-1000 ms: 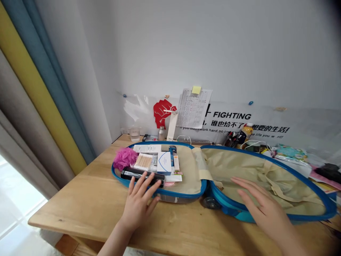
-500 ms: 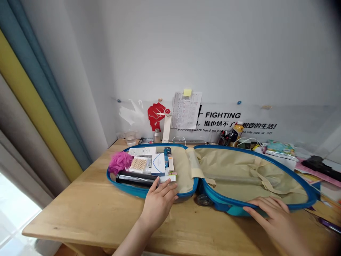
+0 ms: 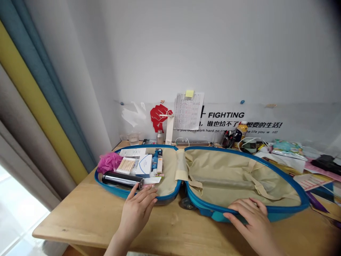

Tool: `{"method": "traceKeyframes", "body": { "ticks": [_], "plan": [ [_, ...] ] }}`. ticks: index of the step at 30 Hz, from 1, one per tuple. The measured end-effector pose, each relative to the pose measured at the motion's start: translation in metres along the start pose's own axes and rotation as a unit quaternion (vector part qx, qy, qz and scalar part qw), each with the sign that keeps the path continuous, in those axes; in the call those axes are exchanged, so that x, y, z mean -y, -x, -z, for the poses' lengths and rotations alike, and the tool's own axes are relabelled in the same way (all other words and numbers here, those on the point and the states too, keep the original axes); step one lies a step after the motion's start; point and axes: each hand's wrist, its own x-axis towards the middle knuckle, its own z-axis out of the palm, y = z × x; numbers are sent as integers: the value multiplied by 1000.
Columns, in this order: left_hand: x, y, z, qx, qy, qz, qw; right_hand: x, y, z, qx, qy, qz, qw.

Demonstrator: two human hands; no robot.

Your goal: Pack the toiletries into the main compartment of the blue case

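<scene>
A small blue suitcase (image 3: 290, 209) lies open flat on a wooden desk (image 3: 85, 217), both halves lined in beige. Its left half holds a black cylinder (image 3: 121, 179), a pink bath pouf (image 3: 108, 162), a pack of cotton swabs (image 3: 126, 165), a white and blue box (image 3: 144, 165) and small tubes. My left hand (image 3: 138, 209) rests open on the near rim of the left half, fingertips beside the black cylinder's end. My right hand (image 3: 249, 217) lies open over the near rim of the right half, whose beige straps (image 3: 262, 185) hang loose.
Along the wall behind the suitcase stand a glass (image 3: 134, 137), a small metal bottle (image 3: 160, 137), an orange drink bottle (image 3: 241, 129), pens, cables and a "FIGHTING" poster (image 3: 226, 115). Papers and dark items clutter the desk at right. Curtains hang at left.
My left hand left the black cylinder and came to the near rim of the left half. My right hand drew back from the lining to the near rim of the right half. The view shifted.
</scene>
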Motion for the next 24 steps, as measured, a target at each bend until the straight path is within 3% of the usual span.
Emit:
{"method": "traceKeyframes", "body": {
  "ticks": [9,18,21,24],
  "plan": [
    [53,27,36,37,-73,-10,997,63,-19,-13,-35,-10,68,997],
    [98,61,65,33,-71,36,996,135,-17,-40,-64,-126,-17,990],
    [105,67,65,18,-69,66,995,144,-22,-40,-54,-134,-22,989],
    [107,66,64,2,-58,70,996,129,-22,-31,-41,-105,69,991]
  ]
}}
